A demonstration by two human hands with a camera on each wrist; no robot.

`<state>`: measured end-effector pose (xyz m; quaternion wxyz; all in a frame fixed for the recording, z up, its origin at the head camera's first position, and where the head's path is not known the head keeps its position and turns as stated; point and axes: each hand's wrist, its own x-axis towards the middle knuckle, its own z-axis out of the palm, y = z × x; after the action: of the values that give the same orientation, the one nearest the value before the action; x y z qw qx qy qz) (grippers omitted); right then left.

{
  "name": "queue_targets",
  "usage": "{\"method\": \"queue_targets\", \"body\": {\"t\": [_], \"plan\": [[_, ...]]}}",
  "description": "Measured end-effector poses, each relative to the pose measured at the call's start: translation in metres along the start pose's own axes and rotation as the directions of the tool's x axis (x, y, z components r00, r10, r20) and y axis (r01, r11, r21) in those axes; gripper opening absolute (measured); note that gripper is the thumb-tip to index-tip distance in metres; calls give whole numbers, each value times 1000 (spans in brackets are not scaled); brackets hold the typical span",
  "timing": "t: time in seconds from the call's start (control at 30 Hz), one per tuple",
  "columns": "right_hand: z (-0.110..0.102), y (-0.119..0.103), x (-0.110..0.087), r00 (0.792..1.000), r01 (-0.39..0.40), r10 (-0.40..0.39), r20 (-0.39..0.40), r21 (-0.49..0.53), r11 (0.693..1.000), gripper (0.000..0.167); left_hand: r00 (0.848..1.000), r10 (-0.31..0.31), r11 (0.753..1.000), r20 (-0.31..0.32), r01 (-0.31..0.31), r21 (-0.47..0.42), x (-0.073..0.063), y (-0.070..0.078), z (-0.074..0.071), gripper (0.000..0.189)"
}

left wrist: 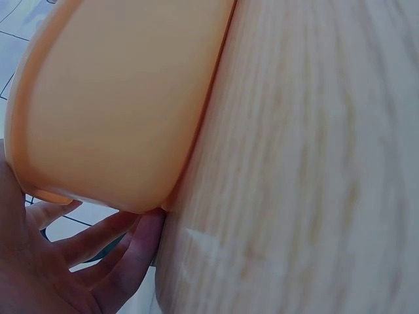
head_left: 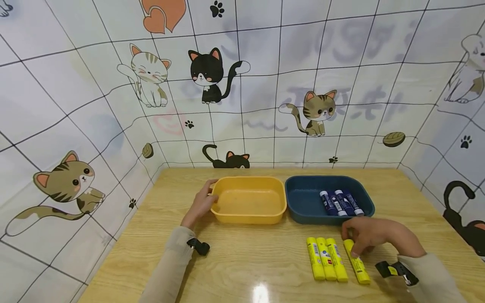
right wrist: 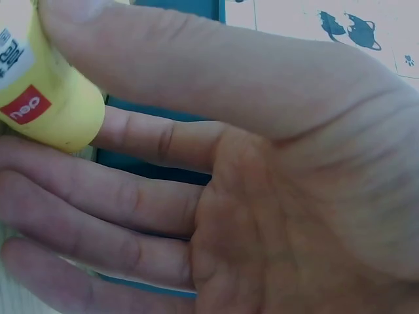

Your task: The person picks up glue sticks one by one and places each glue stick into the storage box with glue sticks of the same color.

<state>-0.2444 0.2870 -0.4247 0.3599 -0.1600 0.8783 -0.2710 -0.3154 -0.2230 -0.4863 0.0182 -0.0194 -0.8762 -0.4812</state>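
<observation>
My left hand grips the left end of a yellow plastic bin, its thumb over the rim and the other fingers against the outer wall. In the left wrist view those fingers reach the base of the bin. My right hand pinches a yellow glue stick near its upper end, between thumb and fingers. The right wrist view shows that glue stick with a red label, by the thumb. Left of it lie three more yellow glue sticks, side by side.
Beside the yellow bin stands a dark blue bin, with several dark blue glue sticks with white ends inside, toward its right side. Both bins are on a wooden table. A cat-print sheet covers the walls behind and at the sides.
</observation>
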Motion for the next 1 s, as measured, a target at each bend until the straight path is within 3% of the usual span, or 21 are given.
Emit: {"method": "queue_targets", "body": {"t": [0.37, 0.6, 1.0], "plan": [[1, -2, -1, 996, -82, 82, 26, 11, 997, 51, 1000, -2, 1000, -8, 2, 3, 1, -3, 2, 68], [3, -4, -1, 999, -43, 43, -4, 7, 999, 49, 1000, -1, 1000, -14, 1, -6, 0, -3, 0, 68], [3, 2, -3, 998, 50, -53, 35, 75, 996, 44, 1000, 2, 1000, -7, -2, -28, -1, -2, 1, 68]]}}
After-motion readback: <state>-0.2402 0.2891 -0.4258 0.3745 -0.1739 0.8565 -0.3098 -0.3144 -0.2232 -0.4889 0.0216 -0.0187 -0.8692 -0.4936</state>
